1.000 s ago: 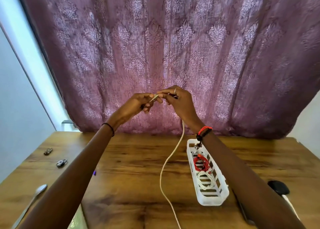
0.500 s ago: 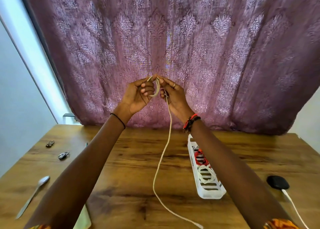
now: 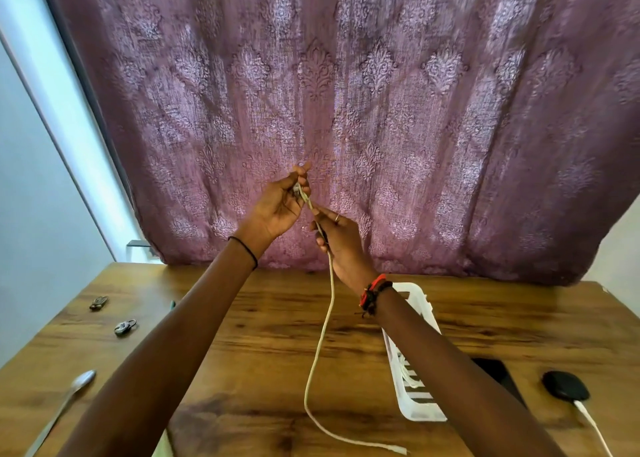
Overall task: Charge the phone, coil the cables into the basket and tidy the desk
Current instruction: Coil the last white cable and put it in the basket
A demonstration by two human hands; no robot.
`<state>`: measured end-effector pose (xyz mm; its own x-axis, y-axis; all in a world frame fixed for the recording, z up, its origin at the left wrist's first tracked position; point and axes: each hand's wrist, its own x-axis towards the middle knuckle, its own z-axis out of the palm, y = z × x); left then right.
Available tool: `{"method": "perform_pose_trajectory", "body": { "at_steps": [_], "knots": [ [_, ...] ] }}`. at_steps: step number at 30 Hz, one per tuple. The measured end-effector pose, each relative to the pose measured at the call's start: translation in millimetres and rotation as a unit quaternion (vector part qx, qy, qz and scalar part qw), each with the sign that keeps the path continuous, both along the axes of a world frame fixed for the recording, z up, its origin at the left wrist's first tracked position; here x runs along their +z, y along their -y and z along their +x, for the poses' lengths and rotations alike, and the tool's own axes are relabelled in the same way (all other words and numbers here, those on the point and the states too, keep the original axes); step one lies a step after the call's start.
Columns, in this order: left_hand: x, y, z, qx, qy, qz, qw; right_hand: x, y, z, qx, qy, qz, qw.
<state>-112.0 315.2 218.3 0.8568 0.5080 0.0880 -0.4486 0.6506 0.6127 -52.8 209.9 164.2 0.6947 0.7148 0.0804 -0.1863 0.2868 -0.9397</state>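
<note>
I hold a white cable (image 3: 323, 332) up in front of the curtain. My left hand (image 3: 280, 207) pinches its upper end, with a small loop against the fingers. My right hand (image 3: 337, 238) grips the same cable just below. The rest of the cable hangs down to the wooden desk (image 3: 263, 359) and its free plug end lies near the front edge. A white slotted basket (image 3: 420, 408) stands on the desk under my right forearm, with white cable inside. A dark phone (image 3: 498, 373) lies right of the basket, mostly hidden by my arm.
A black round charger (image 3: 564, 385) with a white lead sits at the right. A spoon (image 3: 65, 404) lies at the front left. Two small dark clips (image 3: 124, 328) rest near the left edge. A purple patterned curtain (image 3: 346, 93) hangs behind the desk.
My right hand has dropped below the left and slid down the cable. The small loop has closed up in my left hand. The cable's free end has been drawn up onto the desk.
</note>
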Motion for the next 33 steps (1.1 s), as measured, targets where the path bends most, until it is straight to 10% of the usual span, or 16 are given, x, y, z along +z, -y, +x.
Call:
{"method": "perform_pose_trajectory", "body": {
  "at_steps": [8,17,24,33],
  "knots": [
    [-10,6,13,0.159,-0.089,0.235,0.955,19,11,-12,0.023,0.057,-0.112,0.992],
    [-16,16,8,0.286,-0.238,0.607,0.702,46,31,3,0.079,0.154,-0.196,0.965],
    [-9,11,-2,0.274,-0.27,0.709,0.592,74,45,27,0.016,0.339,-0.235,0.911],
    [-5,18,-16,0.146,-0.226,0.609,0.746,97,53,46,0.008,0.407,-0.199,0.891]
  ]
}}
